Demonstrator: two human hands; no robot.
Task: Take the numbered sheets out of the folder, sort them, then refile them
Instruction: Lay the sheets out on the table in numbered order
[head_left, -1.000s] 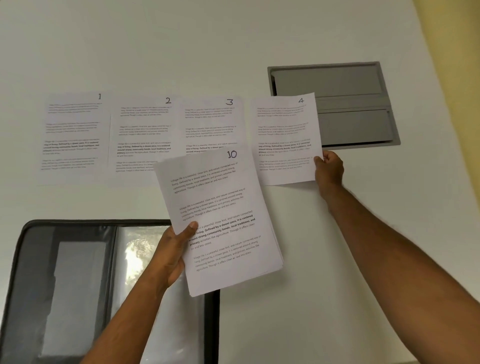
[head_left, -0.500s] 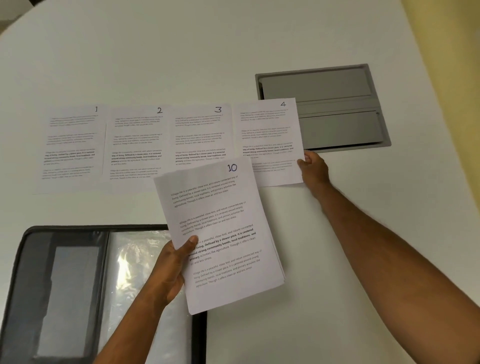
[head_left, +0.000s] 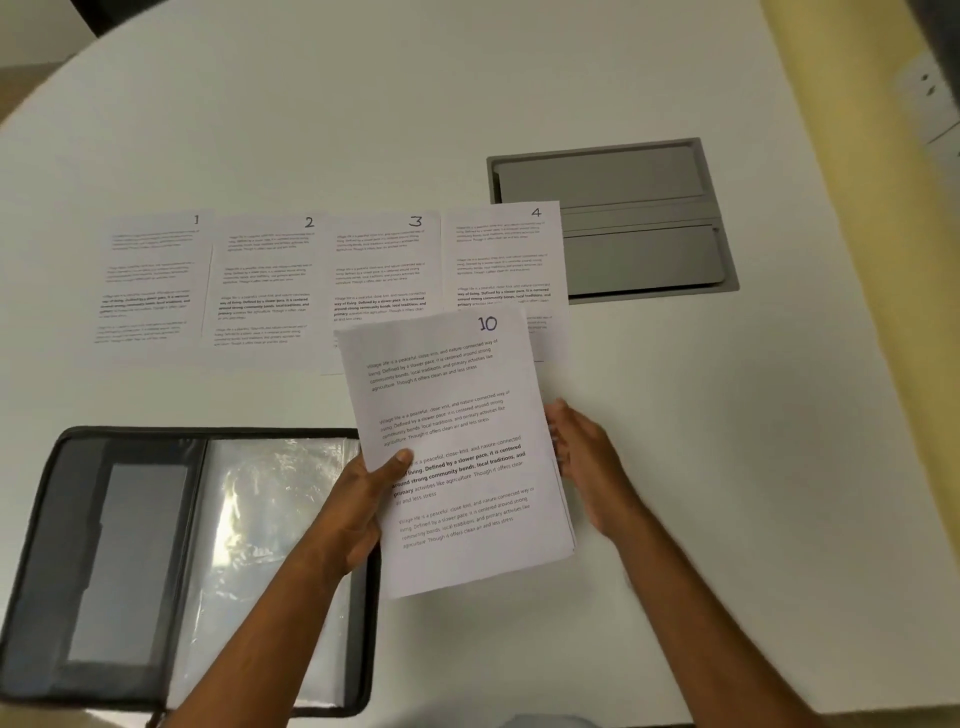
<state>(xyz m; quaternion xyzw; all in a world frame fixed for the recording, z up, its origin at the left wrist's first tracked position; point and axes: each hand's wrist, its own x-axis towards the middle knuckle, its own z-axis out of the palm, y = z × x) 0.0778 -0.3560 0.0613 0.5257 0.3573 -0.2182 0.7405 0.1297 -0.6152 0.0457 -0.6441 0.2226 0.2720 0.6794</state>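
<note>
**A:** Sheets 1 (head_left: 150, 280), 2 (head_left: 265, 283), 3 (head_left: 382, 270) and 4 (head_left: 501, 254) lie face up in a row on the tabletop (head_left: 675, 467), left to right in order, edges touching or slightly overlapping. So you've emptied the folder and, by my judgement, you're under halfway through the sort.

**B:** And what's left?

**A:** The stack (head_left: 457, 457) in your grip, with sheet 10 on top. Your left hand (head_left: 363, 504) grips its left edge, thumb across the print, fingers curled behind. Your right hand (head_left: 587, 462) is at the right edge; its fingers run behind the paper, and I cannot tell whether they pinch it or only steady it. The stack is raised and tilted, covering the lower corners of sheets 3 and 4.

**B:** How many sheets are in it?

**A:** Hard to say. Several edges fan out at the lower right, but I can't count them, and every number under the 10 is hidden. If the set runs to ten, you'd have six to place, then gathering and refiling.

**B:** Where's the folder?

**A:** The folder (head_left: 47, 545) lies open on the tabletop near you, left of the stack, clear sleeves showing glare. Your left forearm covers its right edge. I see no paper in the visible sleeve, though glare makes that uncertain.

**B:** Anything else?

**A:** A grey recessed panel (head_left: 639, 228) sits in the tabletop; sheet 4 overlaps its left corner. The body text on the far sheets is too small to read.
</note>
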